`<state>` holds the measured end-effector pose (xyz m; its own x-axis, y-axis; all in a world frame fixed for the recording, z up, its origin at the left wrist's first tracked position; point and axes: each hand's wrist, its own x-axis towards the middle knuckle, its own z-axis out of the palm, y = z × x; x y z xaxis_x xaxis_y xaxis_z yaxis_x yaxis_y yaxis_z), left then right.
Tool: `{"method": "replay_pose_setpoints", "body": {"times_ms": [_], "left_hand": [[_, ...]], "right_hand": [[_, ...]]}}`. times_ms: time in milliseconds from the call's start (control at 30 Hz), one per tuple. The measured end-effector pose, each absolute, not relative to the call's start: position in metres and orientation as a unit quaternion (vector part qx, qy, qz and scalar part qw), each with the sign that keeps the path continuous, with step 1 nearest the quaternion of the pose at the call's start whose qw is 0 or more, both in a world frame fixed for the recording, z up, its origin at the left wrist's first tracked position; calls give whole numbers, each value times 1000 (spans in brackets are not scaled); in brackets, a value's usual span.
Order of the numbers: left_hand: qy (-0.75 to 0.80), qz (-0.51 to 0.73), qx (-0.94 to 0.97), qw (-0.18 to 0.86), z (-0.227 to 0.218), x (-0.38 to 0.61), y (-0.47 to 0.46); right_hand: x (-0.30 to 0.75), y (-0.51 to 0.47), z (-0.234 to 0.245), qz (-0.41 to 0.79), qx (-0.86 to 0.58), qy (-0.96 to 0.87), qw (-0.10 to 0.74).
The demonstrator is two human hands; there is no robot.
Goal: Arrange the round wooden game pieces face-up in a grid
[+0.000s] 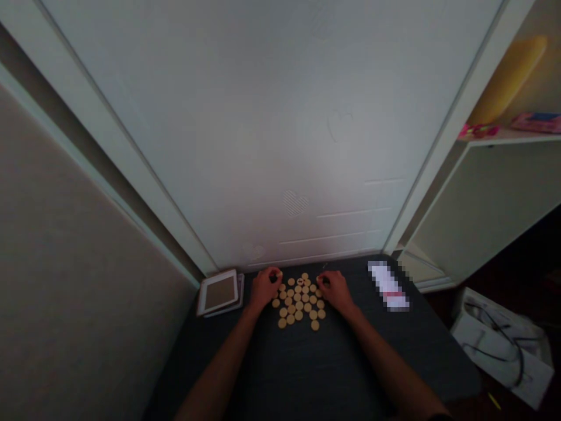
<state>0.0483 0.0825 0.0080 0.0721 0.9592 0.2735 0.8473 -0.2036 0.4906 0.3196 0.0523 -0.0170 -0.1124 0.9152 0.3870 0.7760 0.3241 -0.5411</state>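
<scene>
1. At the far left of the dark table (293, 374), a white-bordered rectangular frame (220, 292) with a flat brownish centre lies atop another flat, pale-edged piece.
2. The left hand (264, 287) is at the upper left edge of the loose cluster of discs; a pale disc edge shows at its fingertips. Thumb and index finger curve toward each other, nearly meeting, with a small dark gap inside the curl; whether they grip that disc or only touch it, I cannot tell. The forearm slants up from below.
3. Between the hands lie the round wooden discs (298, 306), flat, tan and plain, some touching; one patterned disc (300, 282) near the top shows dark and reddish marks.
4. The right hand (336, 289) is bent inward at the cluster's upper right, fingertips beside the outer discs. Its thumb and index finger are drawn close together; any hold is too small to make out. Its forearm slants in from the lower right.
5. Farther right lies a pixelated, pale oblong item (388, 286).
</scene>
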Motion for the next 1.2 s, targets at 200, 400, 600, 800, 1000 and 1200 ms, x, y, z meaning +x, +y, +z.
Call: {"method": "replay_pose_setpoints", "body": {"times_ms": [200,400,600,800,1000,1200], "left_hand": [[586,273,754,118,5,54,69],[522,267,801,124,8,37,11],[506,200,830,121,-6,27,-16],[496,194,838,117,-7,26,12],[470,182,853,132,-2,19,30],[424,158,880,145,1,34,36]], "right_hand": [[331,43,-18,117,-551,-758,328],[349,-12,-18,135,-508,-793,308],[344,-34,-15,156,-464,-841,232],[338,3,-17,144,-479,-833,236],[341,26,-17,155,-456,-847,225],[333,43,-15,156,-430,-861,220]]}}
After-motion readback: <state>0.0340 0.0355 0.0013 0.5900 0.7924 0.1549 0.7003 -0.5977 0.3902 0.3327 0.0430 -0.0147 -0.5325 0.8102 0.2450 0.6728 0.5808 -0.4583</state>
